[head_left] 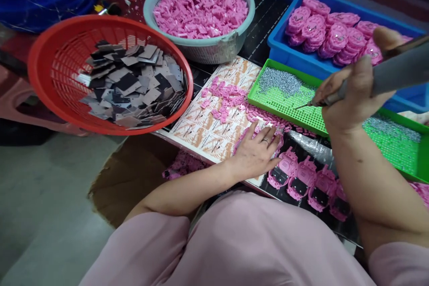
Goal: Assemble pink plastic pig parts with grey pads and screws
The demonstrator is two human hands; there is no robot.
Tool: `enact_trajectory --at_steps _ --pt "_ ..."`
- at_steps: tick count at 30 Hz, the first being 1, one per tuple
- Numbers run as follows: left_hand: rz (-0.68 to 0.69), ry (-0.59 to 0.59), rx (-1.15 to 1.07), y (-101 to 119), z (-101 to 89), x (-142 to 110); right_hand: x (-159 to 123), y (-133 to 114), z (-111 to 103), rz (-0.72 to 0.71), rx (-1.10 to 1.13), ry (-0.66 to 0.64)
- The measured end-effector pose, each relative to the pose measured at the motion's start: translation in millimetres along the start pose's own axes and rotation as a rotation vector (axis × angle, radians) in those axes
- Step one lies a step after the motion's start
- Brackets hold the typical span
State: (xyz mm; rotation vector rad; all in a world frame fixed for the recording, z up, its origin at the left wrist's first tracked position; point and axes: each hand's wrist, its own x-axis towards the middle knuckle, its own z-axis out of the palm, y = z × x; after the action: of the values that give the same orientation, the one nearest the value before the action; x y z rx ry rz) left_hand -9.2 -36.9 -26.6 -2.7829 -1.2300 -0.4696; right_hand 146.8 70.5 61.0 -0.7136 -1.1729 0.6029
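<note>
Over the green tray (291, 109), the right hand (357, 87) has its fingers closed around a grey screwdriver (398, 71). Left of it, the left hand (258, 152) lies with fingers slightly spread over a pink part (238, 143), beside the row of pink casings (301, 178)

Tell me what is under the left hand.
Under the left hand is a pink plastic piece, over a patterned board. The piece's edges show beside the fingers; its middle is covered and cannot be made out.
</note>
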Motion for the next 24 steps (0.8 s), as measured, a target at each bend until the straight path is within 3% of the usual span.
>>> enact_trajectory --at_steps 10,18,22,24 --pt "-0.002 -0.015 -0.018 0 -1.8 -1 1 41 -5 -0.072 0.059 -0.047" --pt "-0.008 0.002 -0.017 -1 1.2 -2 -3 41 -4 -0.069 0.063 -0.112" --pt "-0.004 0.008 -0.016 -1 2.5 -2 0 30 -1 -0.089 0.039 -0.034" --pt "-0.005 0.002 0.0 0 2.1 -1 2 17 -2 -0.031 0.014 -0.022"
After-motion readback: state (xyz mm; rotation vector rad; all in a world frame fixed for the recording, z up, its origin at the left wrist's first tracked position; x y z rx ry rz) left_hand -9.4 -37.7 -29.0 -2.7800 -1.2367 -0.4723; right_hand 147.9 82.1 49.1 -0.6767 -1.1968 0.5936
